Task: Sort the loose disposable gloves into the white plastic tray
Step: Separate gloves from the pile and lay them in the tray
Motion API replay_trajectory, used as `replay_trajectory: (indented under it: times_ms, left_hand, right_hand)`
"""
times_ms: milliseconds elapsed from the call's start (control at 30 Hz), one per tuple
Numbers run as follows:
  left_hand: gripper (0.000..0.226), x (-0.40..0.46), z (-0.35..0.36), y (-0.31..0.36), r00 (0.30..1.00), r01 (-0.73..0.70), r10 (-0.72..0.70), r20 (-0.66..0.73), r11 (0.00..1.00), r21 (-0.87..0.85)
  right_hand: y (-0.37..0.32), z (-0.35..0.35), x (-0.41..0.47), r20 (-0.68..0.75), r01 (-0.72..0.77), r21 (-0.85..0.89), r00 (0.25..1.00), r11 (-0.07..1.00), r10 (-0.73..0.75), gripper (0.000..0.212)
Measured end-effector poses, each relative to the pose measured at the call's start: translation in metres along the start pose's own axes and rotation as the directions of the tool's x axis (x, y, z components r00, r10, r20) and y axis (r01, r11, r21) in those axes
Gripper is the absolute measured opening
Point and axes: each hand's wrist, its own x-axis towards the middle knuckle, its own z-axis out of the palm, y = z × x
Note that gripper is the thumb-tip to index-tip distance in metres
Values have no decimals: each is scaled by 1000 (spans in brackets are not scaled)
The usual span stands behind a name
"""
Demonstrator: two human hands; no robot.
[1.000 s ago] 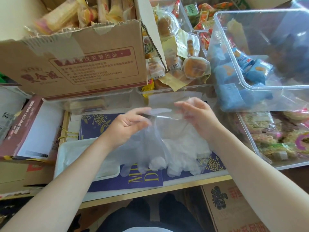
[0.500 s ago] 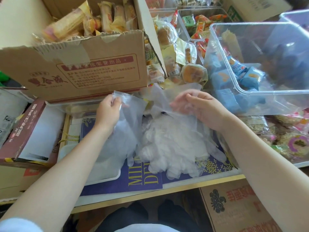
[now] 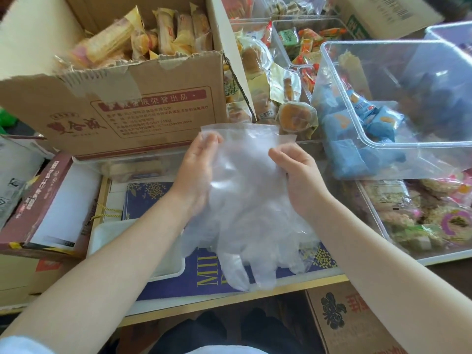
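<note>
A: Head view: the left hand and right hand pinch the cuff corners of a stack of clear gloves, held up over the blue book.

B: Step?

A: Squaring the stack, I'd judge. Next, carry it left and lower it into the white tray.

B: Room?

A: Tight: cardboard box behind, clear bin to the right.
</note>
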Motion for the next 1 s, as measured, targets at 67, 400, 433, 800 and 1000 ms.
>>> replay_trajectory:
  times_ms: [67,400,433,800,1000]
  left_hand:
    - [28,-5,1,0,999,27,-22,44,993,-115]
    - [57,-7,-15,-4,958,156,-152,244,988,4]
    - [65,-6,-22,-2,929,212,-201,310,977,-3]
    - [13,-13,-43,-16,868,47,-239,436,912,407]
    - [21,-14,-48,-20,828,75,-284,484,910,407]
  right_hand:
    - [-3,-2,1,69,-4,94,998,996,-2,18]
    - [-10,-2,0,-98,58,-163,992,985,-74,16]
    - [-9,-3,0,-123,73,-190,988,979,-98,16]
    - [-14,-12,0,-192,111,-215,969,970,-153,14]
    - [-12,-12,1,-84,78,-85,993,993,-85,40]
